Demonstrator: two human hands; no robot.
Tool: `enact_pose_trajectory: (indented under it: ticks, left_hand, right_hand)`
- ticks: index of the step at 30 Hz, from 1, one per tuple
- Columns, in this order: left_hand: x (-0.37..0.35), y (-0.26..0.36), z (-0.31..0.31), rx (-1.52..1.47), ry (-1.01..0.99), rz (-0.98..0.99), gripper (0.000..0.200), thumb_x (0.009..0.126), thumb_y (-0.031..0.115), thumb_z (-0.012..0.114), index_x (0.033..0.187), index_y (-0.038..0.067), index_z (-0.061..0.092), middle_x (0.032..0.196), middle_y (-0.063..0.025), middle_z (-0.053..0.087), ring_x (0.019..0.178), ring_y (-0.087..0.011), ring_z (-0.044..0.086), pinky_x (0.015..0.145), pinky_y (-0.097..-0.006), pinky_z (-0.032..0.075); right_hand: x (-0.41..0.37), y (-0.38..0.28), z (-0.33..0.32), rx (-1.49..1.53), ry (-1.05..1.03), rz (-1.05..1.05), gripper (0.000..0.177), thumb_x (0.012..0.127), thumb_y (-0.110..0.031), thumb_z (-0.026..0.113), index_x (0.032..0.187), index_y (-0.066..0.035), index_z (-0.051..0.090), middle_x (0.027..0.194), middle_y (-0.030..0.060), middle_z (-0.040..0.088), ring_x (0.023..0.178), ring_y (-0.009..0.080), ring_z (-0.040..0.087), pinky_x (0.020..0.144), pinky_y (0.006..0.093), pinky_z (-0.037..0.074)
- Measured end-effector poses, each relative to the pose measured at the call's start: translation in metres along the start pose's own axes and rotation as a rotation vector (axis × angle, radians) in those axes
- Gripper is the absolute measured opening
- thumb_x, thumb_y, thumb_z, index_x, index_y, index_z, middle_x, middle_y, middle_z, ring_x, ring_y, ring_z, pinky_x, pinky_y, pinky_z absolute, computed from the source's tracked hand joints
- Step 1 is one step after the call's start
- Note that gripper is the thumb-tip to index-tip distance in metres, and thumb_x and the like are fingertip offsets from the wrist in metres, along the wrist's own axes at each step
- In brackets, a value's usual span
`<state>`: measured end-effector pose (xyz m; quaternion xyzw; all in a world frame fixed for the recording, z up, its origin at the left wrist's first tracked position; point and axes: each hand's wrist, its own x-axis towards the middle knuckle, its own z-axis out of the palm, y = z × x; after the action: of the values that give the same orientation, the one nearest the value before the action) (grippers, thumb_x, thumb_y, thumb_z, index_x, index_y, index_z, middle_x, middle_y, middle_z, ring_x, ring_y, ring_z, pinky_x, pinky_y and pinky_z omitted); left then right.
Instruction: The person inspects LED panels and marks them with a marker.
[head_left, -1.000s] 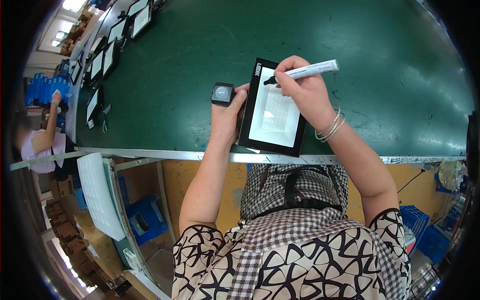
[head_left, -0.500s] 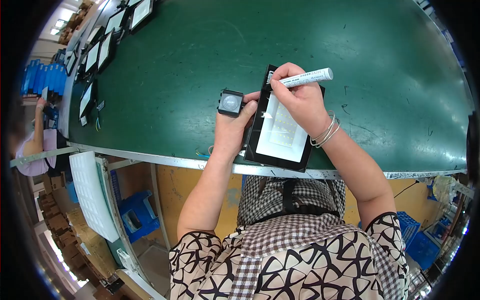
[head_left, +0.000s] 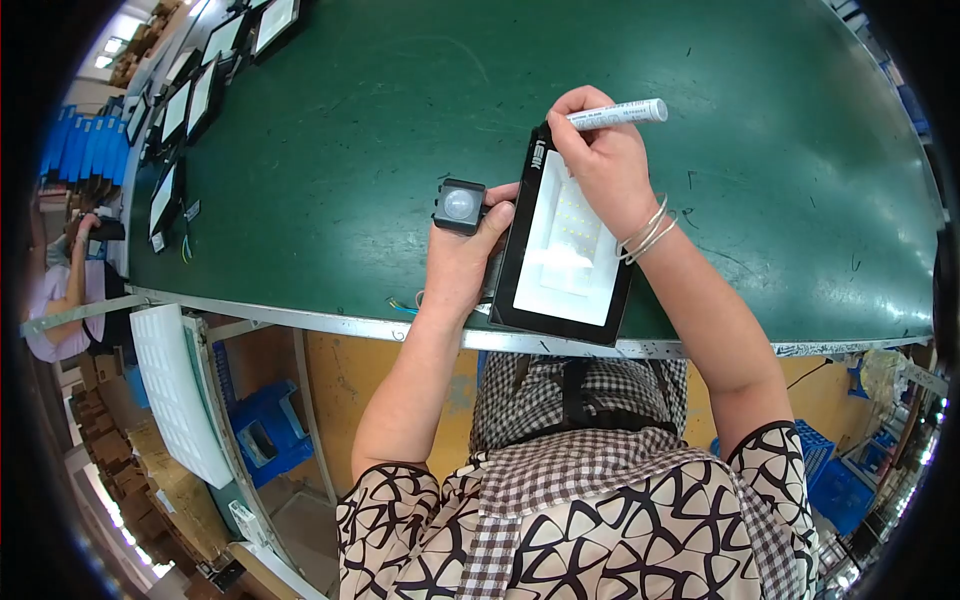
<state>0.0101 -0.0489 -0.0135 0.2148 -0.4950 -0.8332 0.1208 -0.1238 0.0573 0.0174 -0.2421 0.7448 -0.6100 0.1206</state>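
Observation:
A black-framed LED floodlight (head_left: 508,270) with a pale front panel lies tilted at the table's near edge. Joined to its left side is a small black motion sensor (head_left: 459,206) with a clear dome. My left hand (head_left: 462,262) grips the floodlight at that side, its thumb beside the sensor and its other fingers partly hidden underneath. In my right hand (head_left: 607,165) is a white marker pen (head_left: 630,113), pinched near its front end above the floodlight's top edge. My fingers hide the pen's tip. White lettering shows on the frame's upper left.
The green table (head_left: 380,110) has a metal front edge. More floodlights (head_left: 190,105) stand along its left side, with loose wires near the closest one. At far left, a person's arm (head_left: 77,265) reaches over. A blue crate (head_left: 265,435) sits below.
My right hand has moved up with the marker pen, from the upper left of the floodlight to its top edge, uncovering the lettering. The person at left has raised a hand with a dark object.

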Motion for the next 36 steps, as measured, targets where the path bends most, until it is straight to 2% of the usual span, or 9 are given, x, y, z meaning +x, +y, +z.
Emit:
enact_pose_trajectory:
  ticks: [6, 10, 13, 18, 22, 26, 28, 32, 36]
  left_hand:
    - [0.001, -0.004, -0.001, -0.032, -0.013, 0.018, 0.021, 0.085, 0.008, 0.062, 0.103, -0.002, 0.06, 0.1, -0.0099, 0.065, 0.086, -0.0118, 0.061, 0.074, -0.0256, 0.051]
    - [0.002, -0.009, -0.005, -0.067, -0.029, 0.057, 0.033, 0.082, 0.01, 0.066, 0.11, 0.002, 0.049, 0.108, -0.0151, 0.061, 0.092, -0.0161, 0.06, 0.077, -0.0278, 0.051]
    - [0.0, -0.006, -0.007, -0.149, -0.033, 0.069, 0.051, 0.079, 0.014, 0.069, 0.118, 0.006, 0.038, 0.118, -0.0206, 0.055, 0.097, -0.0223, 0.06, 0.077, -0.0293, 0.052]
    - [0.003, -0.008, -0.01, -0.211, -0.078, 0.073, 0.034, 0.085, 0.018, 0.064, 0.11, 0.005, 0.044, 0.114, -0.0204, 0.056, 0.098, -0.0232, 0.06, 0.072, -0.0292, 0.053]
    - [0.008, -0.01, -0.012, -0.203, -0.087, 0.099, 0.03, 0.088, 0.022, 0.059, 0.109, 0.005, 0.045, 0.11, -0.0209, 0.057, 0.095, -0.023, 0.06, 0.074, -0.0315, 0.054]
    - [0.009, -0.011, -0.016, -0.214, -0.11, 0.125, 0.028, 0.091, 0.024, 0.055, 0.109, 0.004, 0.046, 0.107, -0.0211, 0.059, 0.092, -0.0235, 0.061, 0.075, -0.0333, 0.054]
    - [0.009, -0.009, -0.015, -0.183, -0.094, 0.131, 0.028, 0.092, 0.026, 0.054, 0.108, 0.004, 0.047, 0.105, -0.0212, 0.059, 0.089, -0.0239, 0.062, 0.075, -0.0341, 0.055]
    - [0.01, -0.01, -0.015, -0.173, -0.076, 0.132, 0.029, 0.092, 0.026, 0.054, 0.106, 0.002, 0.047, 0.103, -0.0202, 0.059, 0.088, -0.0234, 0.062, 0.075, -0.0335, 0.055]
    - [0.01, -0.01, -0.011, -0.159, -0.06, 0.147, 0.029, 0.092, 0.026, 0.054, 0.105, 0.001, 0.047, 0.102, -0.0198, 0.059, 0.088, -0.0222, 0.062, 0.075, -0.0331, 0.055]
  right_hand:
    - [0.008, 0.006, -0.004, 0.202, 0.091, 0.076, 0.012, 0.086, -0.015, 0.057, 0.084, -0.003, 0.055, 0.063, -0.0004, 0.052, 0.051, 0.0068, 0.048, 0.047, 0.0231, 0.039]
    - [0.006, 0.006, -0.022, 0.46, 0.233, 0.003, 0.01, 0.086, -0.012, 0.057, 0.084, -0.003, 0.054, 0.06, -0.0012, 0.049, 0.045, 0.0049, 0.044, 0.039, 0.0206, 0.036]
    - [-0.007, 0.01, -0.051, 0.545, 0.264, -0.025, 0.01, 0.087, -0.012, 0.057, 0.085, -0.002, 0.053, 0.059, 0.0001, 0.047, 0.048, 0.007, 0.044, 0.043, 0.0226, 0.037]
    - [-0.051, 0.02, -0.088, 0.555, 0.353, 0.047, 0.008, 0.087, -0.009, 0.056, 0.085, -0.002, 0.053, 0.058, -0.0009, 0.042, 0.049, 0.0084, 0.041, 0.045, 0.0242, 0.037]
    - [-0.086, 0.029, -0.097, 0.58, 0.378, 0.075, 0.006, 0.087, -0.008, 0.055, 0.085, -0.002, 0.052, 0.058, -0.001, 0.042, 0.049, 0.008, 0.041, 0.045, 0.024, 0.037]
    - [-0.121, 0.016, -0.076, 0.485, 0.264, 0.106, 0.002, 0.086, -0.004, 0.054, 0.086, -0.003, 0.053, 0.066, 0.0002, 0.05, 0.054, 0.0056, 0.044, 0.049, 0.0207, 0.039]
    - [-0.135, -0.001, -0.053, 0.406, 0.076, 0.106, 0.002, 0.085, -0.002, 0.055, 0.084, -0.004, 0.054, 0.076, -0.0001, 0.054, 0.062, 0.0043, 0.048, 0.055, 0.0183, 0.04]
    - [-0.136, -0.011, -0.01, 0.273, -0.242, -0.083, 0.004, 0.084, -0.006, 0.057, 0.084, -0.004, 0.055, 0.075, -0.0015, 0.054, 0.065, 0.0048, 0.048, 0.058, 0.0202, 0.04]
    - [-0.124, -0.012, 0.013, 0.318, -0.332, 0.058, 0.007, 0.084, -0.009, 0.059, 0.082, -0.004, 0.055, 0.068, -0.0017, 0.053, 0.06, 0.005, 0.048, 0.052, 0.0223, 0.04]
